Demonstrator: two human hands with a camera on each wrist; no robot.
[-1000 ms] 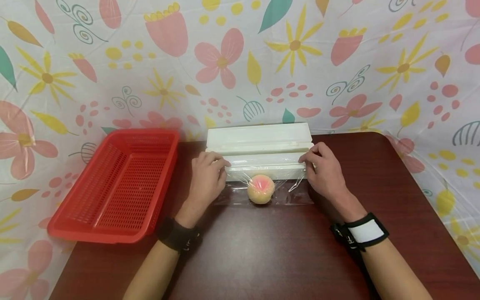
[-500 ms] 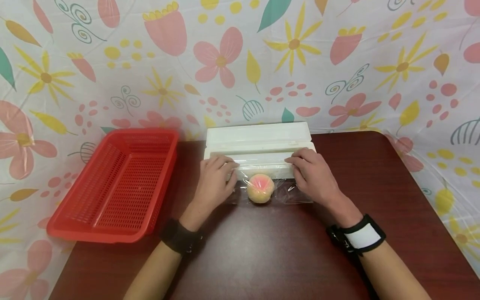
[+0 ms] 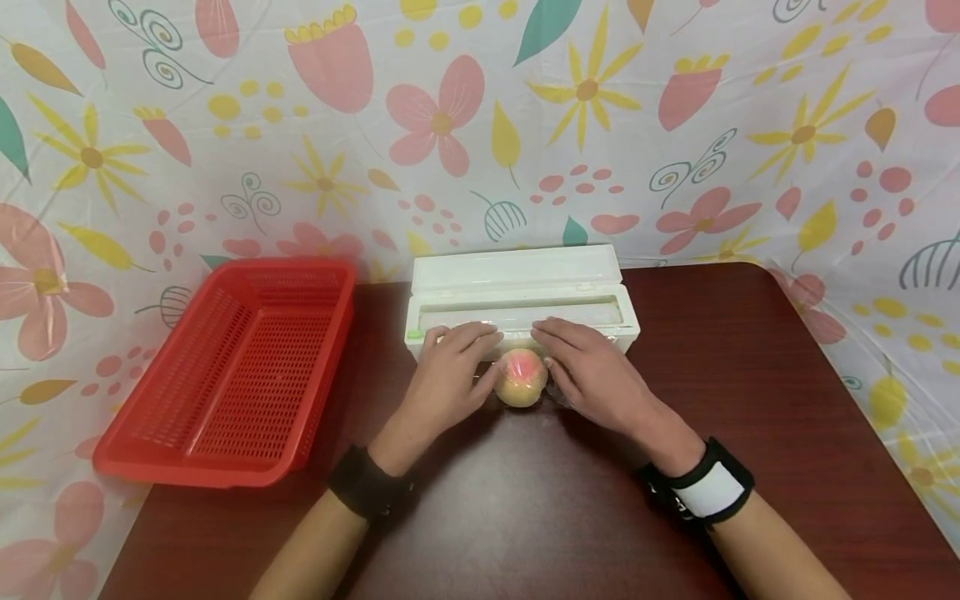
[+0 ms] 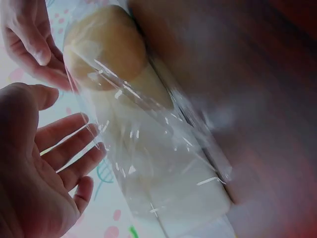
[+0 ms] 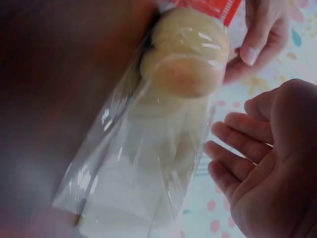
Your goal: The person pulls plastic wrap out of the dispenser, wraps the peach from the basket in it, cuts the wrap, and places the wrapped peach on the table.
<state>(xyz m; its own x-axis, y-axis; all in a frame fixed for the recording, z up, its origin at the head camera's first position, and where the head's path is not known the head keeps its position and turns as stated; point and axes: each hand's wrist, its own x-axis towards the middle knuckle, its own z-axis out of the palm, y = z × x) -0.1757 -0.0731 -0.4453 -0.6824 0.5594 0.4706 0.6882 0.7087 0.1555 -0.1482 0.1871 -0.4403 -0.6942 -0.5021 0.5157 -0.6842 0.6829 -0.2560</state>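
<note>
A peach with a pink top sits on the table in front of a white cling film dispenser, whose lid stands raised. Clear cling film lies over the peach and runs back to the dispenser. Beside the peach on its left is my left hand, fingers extended, fingertips touching the film near the dispenser's front edge. My right hand mirrors it on the other side, fingers stretched out and thumb close to the peach. In both wrist views the thumbs stand apart from the fingers. The film beneath the hands is partly hidden.
A red plastic basket with slotted sides and bottom stands at the left of the dark brown table. Behind the table hangs a flower-patterned cloth. Black bands circle both wrists.
Both hands have moved inward from the dispenser's ends to the sides of the peach. The film has drawn in around the peach. The dispenser's film roll now shows behind the hands.
</note>
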